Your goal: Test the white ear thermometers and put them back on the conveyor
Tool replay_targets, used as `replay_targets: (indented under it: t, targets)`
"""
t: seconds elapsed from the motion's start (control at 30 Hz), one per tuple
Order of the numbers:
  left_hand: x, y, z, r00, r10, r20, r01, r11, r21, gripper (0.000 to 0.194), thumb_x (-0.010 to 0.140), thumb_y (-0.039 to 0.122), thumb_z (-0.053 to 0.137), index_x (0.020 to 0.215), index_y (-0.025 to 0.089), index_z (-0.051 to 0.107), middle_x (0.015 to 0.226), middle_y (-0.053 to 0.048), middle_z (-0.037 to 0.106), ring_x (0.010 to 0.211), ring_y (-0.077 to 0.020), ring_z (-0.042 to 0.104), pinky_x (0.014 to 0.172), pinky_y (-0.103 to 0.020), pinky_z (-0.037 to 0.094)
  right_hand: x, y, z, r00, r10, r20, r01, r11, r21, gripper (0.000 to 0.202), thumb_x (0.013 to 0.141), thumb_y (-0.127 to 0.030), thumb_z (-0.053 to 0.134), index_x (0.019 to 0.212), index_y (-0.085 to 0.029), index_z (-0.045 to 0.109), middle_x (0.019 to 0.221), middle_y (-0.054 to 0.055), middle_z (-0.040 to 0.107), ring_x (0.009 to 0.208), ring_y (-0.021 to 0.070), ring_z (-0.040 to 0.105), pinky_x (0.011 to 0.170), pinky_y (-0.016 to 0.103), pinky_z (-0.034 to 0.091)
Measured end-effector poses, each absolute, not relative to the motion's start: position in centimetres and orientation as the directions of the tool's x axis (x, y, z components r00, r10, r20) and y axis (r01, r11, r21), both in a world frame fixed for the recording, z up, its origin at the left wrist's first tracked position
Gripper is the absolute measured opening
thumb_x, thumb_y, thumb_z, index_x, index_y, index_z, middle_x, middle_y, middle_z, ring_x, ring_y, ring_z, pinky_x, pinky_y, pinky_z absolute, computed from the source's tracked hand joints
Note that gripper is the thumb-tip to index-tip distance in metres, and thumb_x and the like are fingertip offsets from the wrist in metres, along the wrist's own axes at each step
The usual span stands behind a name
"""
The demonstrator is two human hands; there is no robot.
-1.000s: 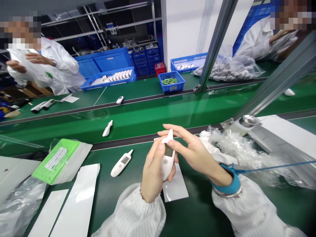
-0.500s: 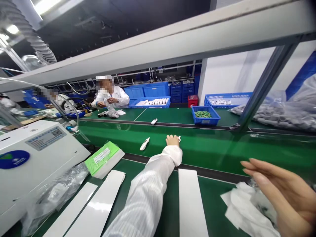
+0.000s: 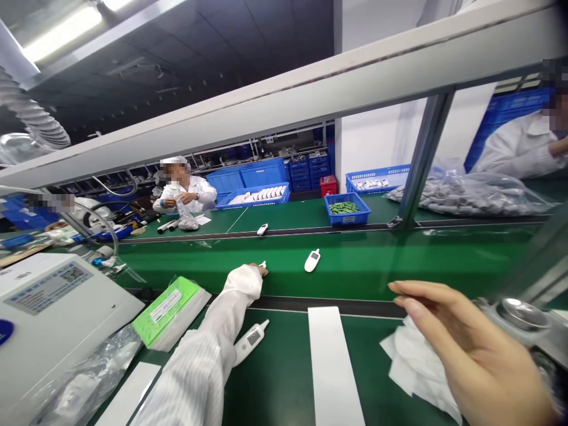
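My left hand, in a white sleeve, reaches onto the green belt and closes around a white ear thermometer, whose pale tip pokes out past the fingers. To its right, another ear thermometer lies on the belt with its dark screen up. Beside my left sleeve, a third ear thermometer lies on the near bench, partly covered by the sleeve. My right hand hovers over crumpled white sheets at the right, fingers stretched and thumb slightly apart. Nothing shows in it.
A long white strip lies on the near bench. A green-topped pack and a white machine stand left. Beyond the belt are a small white device, a blue bin of green pieces, a bag of grey parts and co-workers.
My left hand has let go of the right-hand thermometer and moved left to another on the belt. The thermometer on the bench has come into sight. The view has turned right.
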State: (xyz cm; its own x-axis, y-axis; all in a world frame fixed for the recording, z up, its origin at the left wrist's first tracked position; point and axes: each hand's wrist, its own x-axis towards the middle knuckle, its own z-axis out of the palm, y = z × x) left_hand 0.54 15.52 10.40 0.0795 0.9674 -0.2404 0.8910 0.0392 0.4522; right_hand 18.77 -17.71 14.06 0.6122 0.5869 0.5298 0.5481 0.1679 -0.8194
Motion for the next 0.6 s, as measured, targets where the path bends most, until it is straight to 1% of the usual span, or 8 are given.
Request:
replay_targets:
  t: [0.1,0.17,0.23,0.3,0.37,0.47,0.53,0.6]
  targets:
    - [1.4,13.7,10.9,0.156,0.953,-0.258,0.782,0.04,0.622,0.028,0.093,0.03,0.06,0.117,0.014,0.059,0.109,-0.007,0.064,0.088,-0.0178,0.065,0.073,-0.035,0.057,18.5,-17.3,14.5,0.568,0.613,0.549,0.575,0.182,-0.798,0.018,0.089,-0.045,0.059,0.093,-0.032,0.071,0.097,-0.001,0.073,0.085,0.0195,0.071,0.066,0.024,0.059]
    - [2.8,11.3,11.5,0.255,0.944,-0.209,0.668,-0.016,0.744,0.029,0.094,0.028,0.059,0.119,0.014,0.056,0.097,-0.005,0.064,0.073,-0.0131,0.063,0.063,-0.028,0.056,18.1,-16.8,14.5,0.544,0.647,0.535,0.555,0.201,-0.807,0.018,0.091,-0.043,0.058,0.089,-0.03,0.071,0.092,0.0,0.073,0.082,0.0184,0.07,0.066,0.023,0.058]
    - [4.3,8.0,12.2,0.367,0.923,-0.121,0.521,-0.096,0.848,0.039,0.092,0.025,0.061,0.128,0.015,0.048,0.082,0.0,0.06,0.06,-0.01,0.058,0.054,-0.024,0.053,17.7,-16.1,14.3,0.526,0.693,0.493,0.501,0.217,-0.838,0.018,0.091,-0.04,0.058,0.089,-0.028,0.071,0.093,0.001,0.073,0.083,0.0187,0.069,0.064,0.024,0.057]
    - [5.5,4.0,12.8,0.471,0.881,-0.027,0.36,-0.165,0.918,0.057,0.088,0.025,0.064,0.137,0.018,0.034,0.073,0.005,0.055,0.056,-0.01,0.055,0.049,-0.023,0.053,17.3,-15.2,13.8,0.53,0.722,0.444,0.421,0.231,-0.877,0.018,0.09,-0.039,0.059,0.09,-0.025,0.071,0.097,0.003,0.071,0.084,0.0191,0.068,0.068,0.026,0.057]
    - [6.1,-0.1,13.2,0.558,0.829,0.047,0.21,-0.196,0.958,0.066,0.086,0.028,0.065,0.14,0.023,0.028,0.077,0.005,0.054,0.06,-0.0114,0.057,0.046,-0.023,0.053,17.2,-14.4,13.3,0.548,0.739,0.393,0.327,0.244,-0.913,0.018,0.087,-0.039,0.062,0.089,-0.023,0.071,0.101,0.005,0.069,0.085,0.0186,0.066,0.074,0.029,0.057]
    - [6.4,-4.8,13.3,0.634,0.759,0.15,-0.064,-0.142,0.988,0.079,0.084,0.035,0.067,0.147,0.026,0.02,0.08,0.003,0.054,0.057,-0.0113,0.054,0.043,-0.023,0.053,17.2,-13.8,12.8,0.586,0.752,0.302,0.185,0.239,-0.953,0.016,0.08,-0.037,0.067,0.082,-0.022,0.071,0.102,0.005,0.067,0.082,0.0169,0.064,0.076,0.029,0.055]
    - [6.5,-6.6,13.1,0.623,0.765,0.166,-0.128,-0.11,0.986,0.083,0.085,0.038,0.066,0.15,0.028,0.016,0.092,-0.001,0.058,0.056,-0.0102,0.054,0.042,-0.023,0.053,17.2,-13.6,12.8,0.601,0.757,0.255,0.127,0.224,-0.966,0.014,0.078,-0.035,0.068,0.076,-0.021,0.07,0.097,0.004,0.066,0.079,0.0159,0.062,0.073,0.029,0.053]
    - [6.5,-7.5,12.8,0.595,0.788,0.155,-0.093,-0.123,0.988,0.083,0.087,0.039,0.064,0.152,0.031,0.013,0.106,-0.005,0.059,0.055,-0.0088,0.055,0.044,-0.024,0.053,17.2,-13.6,12.9,0.609,0.76,0.226,0.097,0.211,-0.973,0.013,0.076,-0.033,0.068,0.071,-0.021,0.068,0.093,0.003,0.066,0.076,0.0155,0.06,0.072,0.029,0.051]
